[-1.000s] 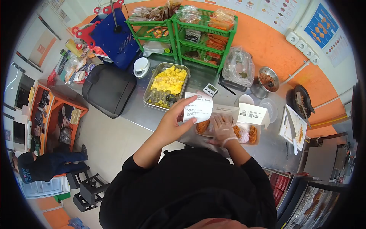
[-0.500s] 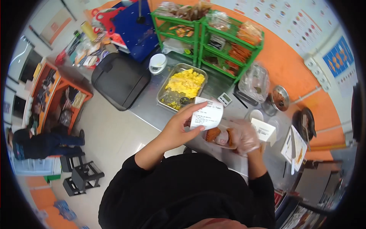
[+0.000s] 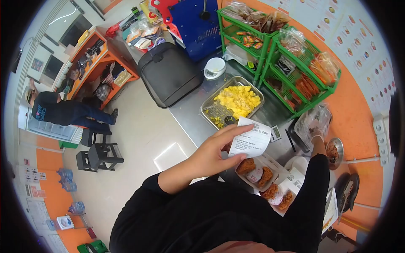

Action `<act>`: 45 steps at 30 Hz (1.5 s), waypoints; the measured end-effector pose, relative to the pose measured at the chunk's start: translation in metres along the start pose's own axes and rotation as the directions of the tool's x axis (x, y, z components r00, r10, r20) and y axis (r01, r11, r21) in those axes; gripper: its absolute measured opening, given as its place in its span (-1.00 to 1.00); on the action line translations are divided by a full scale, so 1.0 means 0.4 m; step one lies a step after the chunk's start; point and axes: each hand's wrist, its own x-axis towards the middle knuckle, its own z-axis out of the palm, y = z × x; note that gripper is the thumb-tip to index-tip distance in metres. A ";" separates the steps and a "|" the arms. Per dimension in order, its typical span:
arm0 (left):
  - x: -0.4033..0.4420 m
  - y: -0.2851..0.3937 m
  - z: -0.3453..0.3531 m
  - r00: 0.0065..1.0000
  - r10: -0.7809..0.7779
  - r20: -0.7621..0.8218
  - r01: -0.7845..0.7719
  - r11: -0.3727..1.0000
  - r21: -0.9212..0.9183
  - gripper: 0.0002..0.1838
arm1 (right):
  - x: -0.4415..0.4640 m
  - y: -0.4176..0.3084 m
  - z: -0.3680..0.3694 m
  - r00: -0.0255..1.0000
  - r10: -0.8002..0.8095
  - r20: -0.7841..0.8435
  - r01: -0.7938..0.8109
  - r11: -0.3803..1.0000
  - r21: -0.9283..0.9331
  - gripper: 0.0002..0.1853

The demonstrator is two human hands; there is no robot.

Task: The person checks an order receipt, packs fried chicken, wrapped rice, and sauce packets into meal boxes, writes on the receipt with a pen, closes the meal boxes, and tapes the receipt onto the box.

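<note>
My left hand (image 3: 215, 154) pinches a curled white printed receipt (image 3: 252, 138) between thumb and fingers. Below the receipt are two open boxes; the nearer-left box (image 3: 270, 163) and the other beside it hold fried chicken (image 3: 265, 176) and white wrapped bundles (image 3: 254, 175). My right arm stretches to the upper right, and my right hand (image 3: 316, 134), in a clear glove, reaches into a plastic-lined container (image 3: 311, 121). Its fingers are hidden by the plastic. A metal bowl of reddish food (image 3: 336, 152) stands just right of that hand.
A steel tray of yellow food (image 3: 238, 101), a white scale (image 3: 215, 68) and a small timer (image 3: 275, 133) sit on the counter. Green racks (image 3: 291, 71) stand behind. A black case (image 3: 168, 76) is at left. Another person (image 3: 63, 109) stands at far left near black stools (image 3: 99, 156).
My right hand has left the food boxes and moved up and right into the plastic-lined container. My left hand still holds the receipt. The view has turned, shifting the surroundings.
</note>
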 end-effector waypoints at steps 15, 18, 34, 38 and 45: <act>-0.023 -0.059 -0.005 0.999 -0.003 0.035 0.004 1.000 -0.020 -0.25 | -0.515 -0.003 -0.293 0.950 -0.072 -0.303 0.309 0.087 0.947 -0.42; -0.015 -0.087 0.013 0.997 0.026 0.074 -0.022 0.999 -0.044 -0.26 | -0.749 -0.078 -0.354 0.975 -0.061 -0.215 0.215 -0.019 0.976 -0.39; 0.023 -0.062 0.113 0.937 0.058 0.345 -0.037 0.997 -0.069 -0.26 | -1.012 -0.239 0.012 0.992 0.127 -0.021 -0.089 0.794 0.601 -0.76; 0.019 -0.049 0.110 0.938 0.080 0.337 -0.056 0.995 -0.081 -0.28 | -1.003 -0.251 0.094 0.990 -0.087 -0.108 0.119 0.931 0.345 -0.71; 0.019 -0.054 0.094 0.949 0.075 0.307 -0.055 0.996 -0.074 -0.29 | -0.878 -0.203 -0.192 0.894 -0.115 -0.433 0.282 0.896 0.344 -0.74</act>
